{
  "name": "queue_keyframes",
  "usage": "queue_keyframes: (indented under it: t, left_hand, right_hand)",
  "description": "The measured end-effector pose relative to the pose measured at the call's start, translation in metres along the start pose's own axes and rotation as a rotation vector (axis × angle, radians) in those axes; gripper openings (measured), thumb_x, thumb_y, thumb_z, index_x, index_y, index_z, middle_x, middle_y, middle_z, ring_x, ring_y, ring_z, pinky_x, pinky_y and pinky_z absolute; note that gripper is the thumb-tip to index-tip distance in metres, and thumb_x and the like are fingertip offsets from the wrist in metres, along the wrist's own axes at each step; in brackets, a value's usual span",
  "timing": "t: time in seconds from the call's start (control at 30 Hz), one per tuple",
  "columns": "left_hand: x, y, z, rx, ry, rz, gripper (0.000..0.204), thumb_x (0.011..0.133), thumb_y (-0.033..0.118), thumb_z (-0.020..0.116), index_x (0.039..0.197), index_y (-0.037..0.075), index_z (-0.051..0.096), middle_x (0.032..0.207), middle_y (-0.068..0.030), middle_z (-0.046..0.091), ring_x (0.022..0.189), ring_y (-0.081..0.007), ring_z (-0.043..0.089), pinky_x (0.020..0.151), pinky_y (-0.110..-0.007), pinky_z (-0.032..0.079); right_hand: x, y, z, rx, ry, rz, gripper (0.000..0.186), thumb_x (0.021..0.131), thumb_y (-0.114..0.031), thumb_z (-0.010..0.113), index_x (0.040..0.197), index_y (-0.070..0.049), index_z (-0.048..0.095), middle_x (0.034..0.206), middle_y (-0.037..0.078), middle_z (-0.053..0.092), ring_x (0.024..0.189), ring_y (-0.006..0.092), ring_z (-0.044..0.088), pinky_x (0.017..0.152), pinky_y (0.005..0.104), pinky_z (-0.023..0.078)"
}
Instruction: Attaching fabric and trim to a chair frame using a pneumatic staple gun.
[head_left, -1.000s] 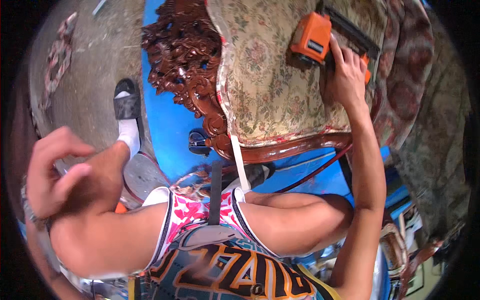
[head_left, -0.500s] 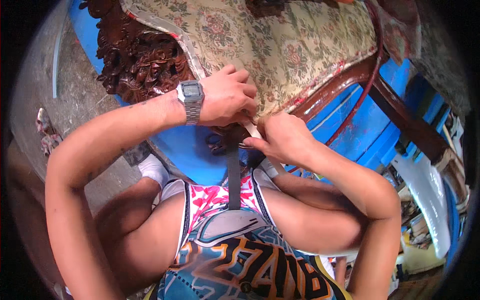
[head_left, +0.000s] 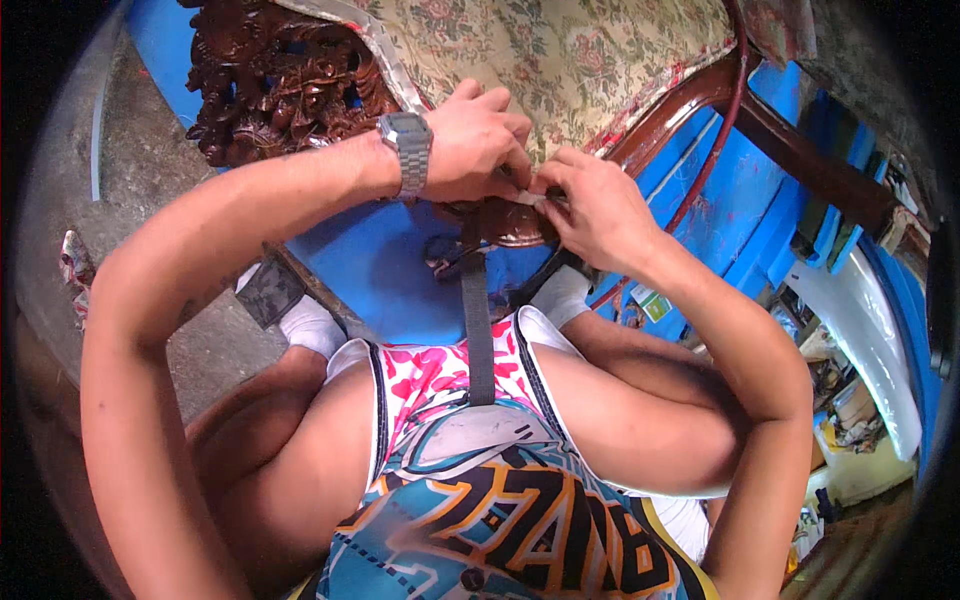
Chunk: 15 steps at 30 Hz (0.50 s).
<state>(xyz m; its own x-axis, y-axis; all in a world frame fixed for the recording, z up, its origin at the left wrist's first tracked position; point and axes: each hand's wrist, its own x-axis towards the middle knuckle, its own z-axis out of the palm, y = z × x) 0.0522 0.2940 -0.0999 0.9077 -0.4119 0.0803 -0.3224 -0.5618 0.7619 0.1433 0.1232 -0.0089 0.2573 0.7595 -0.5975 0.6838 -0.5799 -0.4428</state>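
Note:
A carved dark wooden piece of furniture (head_left: pixel 285 85) bears a floral upholstered cushion (head_left: pixel 590 65) with a pale trim strip (head_left: pixel 402 85) along its left edge. Both of my hands meet at the cushion's near corner, above a rounded wooden part (head_left: pixel 515 225). My left hand (head_left: pixel 472 145), with a metal watch on the wrist, pinches the strip there, knuckles up. Just to its right my right hand (head_left: pixel 597 208) is closed too, thumb and fingertips on the strip's short pale end. The fingertips partly hide that end and the fabric under it.
A blue surface (head_left: pixel 370 270) lies beneath the furniture. A dark red hose (head_left: pixel 715 180) crosses the wooden rail (head_left: pixel 680 110) on the right. Clutter and a clear plastic sheet (head_left: pixel 860 340) lie at the far right. Grey floor (head_left: pixel 150 150) shows at left.
The furniture and both hands sit higher in the view. My right hand has turned its fingers up toward the left hand, and less of the pale strip shows between them.

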Motion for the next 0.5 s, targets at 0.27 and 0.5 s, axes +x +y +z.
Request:
queue_keyframes:
  t: [0.27,0.5]
  left_hand:
    - [0.003,0.005,0.019,0.075,-0.026,-0.040,0.021,0.077,0.045,0.069,0.080,0.024,0.068,0.088,0.0002,0.052,0.092,-0.0224,0.046,0.079,-0.038,0.034]
    - [0.018,-0.004,0.022,0.100,-0.239,-0.106,0.029,0.076,0.044,0.066,0.084,0.017,0.070,0.094,-0.0048,0.056,0.095,-0.0252,0.049,0.084,-0.043,0.036]
  right_hand:
    - [-0.005,0.006,0.022,-0.110,0.043,-0.043,0.013,0.080,-0.018,0.063,0.085,-0.006,0.064,0.082,0.012,0.061,0.080,0.0340,0.062,0.070,0.0463,0.049]
    - [0.013,0.027,0.023,-0.111,-0.033,-0.093,0.008,0.074,-0.012,0.063,0.081,-0.008,0.064,0.077,0.016,0.064,0.080,0.0358,0.064,0.068,0.0460,0.050]
